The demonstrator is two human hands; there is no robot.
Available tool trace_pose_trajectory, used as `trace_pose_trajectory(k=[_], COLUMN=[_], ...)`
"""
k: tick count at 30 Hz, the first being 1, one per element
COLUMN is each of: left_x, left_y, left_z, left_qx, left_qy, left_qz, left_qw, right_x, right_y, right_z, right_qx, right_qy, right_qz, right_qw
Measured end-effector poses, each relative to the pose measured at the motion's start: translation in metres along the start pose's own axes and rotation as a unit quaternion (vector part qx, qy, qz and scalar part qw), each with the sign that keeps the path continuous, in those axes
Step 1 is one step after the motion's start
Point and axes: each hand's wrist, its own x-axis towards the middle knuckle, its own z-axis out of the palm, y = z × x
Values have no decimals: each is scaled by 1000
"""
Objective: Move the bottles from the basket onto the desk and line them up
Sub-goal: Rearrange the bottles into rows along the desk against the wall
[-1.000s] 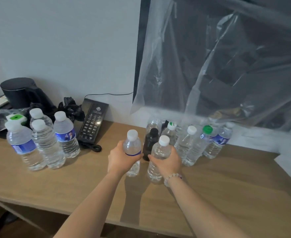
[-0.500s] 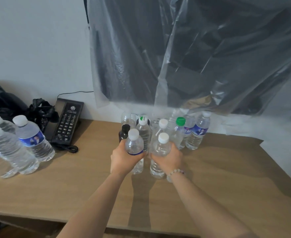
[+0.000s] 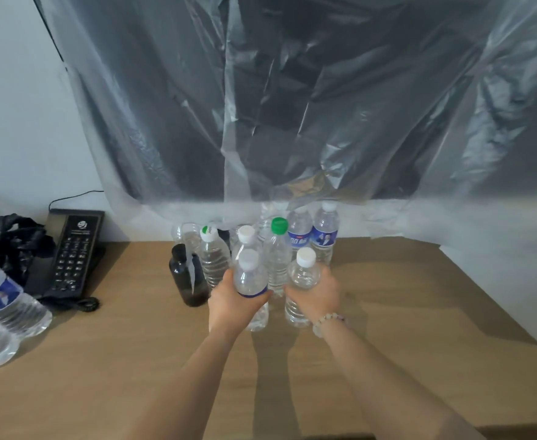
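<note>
Two bare hands reach over the middle of the desk (image 3: 403, 338), each with one bottle. The left hand (image 3: 233, 308) has its fingers wrapped round the banded bottle (image 3: 250, 289), white-capped with a blue stripe and held upright. The right hand (image 3: 316, 296), with one bead bracelet (image 3: 325, 320) on its wrist, is wrapped round the plain bottle (image 3: 303, 277), which is clear, white-capped and also upright. The two stand side by side, near but apart, with their bases down at the wood; I cannot tell whether they touch it. Just behind them, toward the back edge, is a tight cluster. Six bottles show plainly there: one dark bottle (image 3: 189, 277) at the left, one white-and-green-capped bottle (image 3: 213, 258), one white-capped bottle (image 3: 245, 238), one green-capped bottle (image 3: 278, 249), and two blue-labelled bottles (image 3: 325, 236) at the right. At least two more clear ones sit blurred behind these, under the hem of the plastic sheet (image 3: 292, 106) that hangs down the wall. At the left edge two large bottles (image 3: 3, 303) are cut off by my view. One black telephone (image 3: 70, 255) lies near the back left corner, with one crumpled black bag (image 3: 16, 239) just beside it.
</note>
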Motion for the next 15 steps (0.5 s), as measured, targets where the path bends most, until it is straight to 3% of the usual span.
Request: trace_pose_trajectory(k=[15], left_x=[-10], left_y=[20], left_z=[50], left_qx=[26], left_qy=[32], left_qz=[-9], left_qw=[999], right_x=[30], right_y=[21], right_z=[-32], right_qx=[10], right_qy=[-22], right_qz=[-16], right_qw=[1000])
